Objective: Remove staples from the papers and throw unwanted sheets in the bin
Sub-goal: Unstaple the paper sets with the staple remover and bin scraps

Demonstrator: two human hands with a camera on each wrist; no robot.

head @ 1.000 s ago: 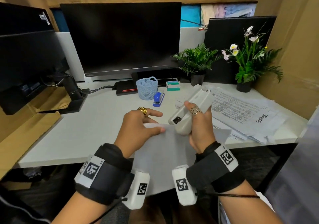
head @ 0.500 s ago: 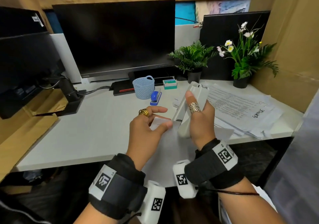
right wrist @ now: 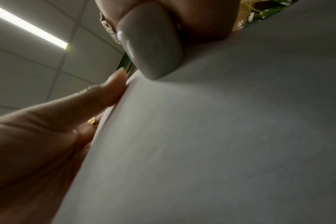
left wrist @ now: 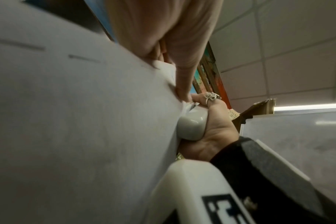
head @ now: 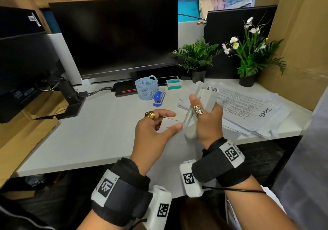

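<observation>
My left hand (head: 174,120) pinches the top corner of a white sheet (head: 170,151) between thumb and index finger. The sheet hangs from the desk edge down toward my lap. My right hand (head: 204,105) grips a white staple tool (head: 207,96), which stands nearly upright with its rounded lower end against the sheet's corner. In the left wrist view the tool (left wrist: 190,125) meets the sheet (left wrist: 77,121) just below my thumb. The right wrist view shows the tool's end (right wrist: 150,45) on the paper (right wrist: 220,136). The staple itself is hidden.
A spread stack of printed papers (head: 248,109) lies on the white desk (head: 88,132) at the right. Behind my hands are a blue mesh basket (head: 146,87), a blue stapler (head: 159,98) and a staples box (head: 174,84). A monitor (head: 120,38) and two potted plants (head: 197,57) stand at the back.
Both hands have risen and drawn closer together. The tool has tipped from slanted to nearly upright, and my left thumb now sits right beside its lower end.
</observation>
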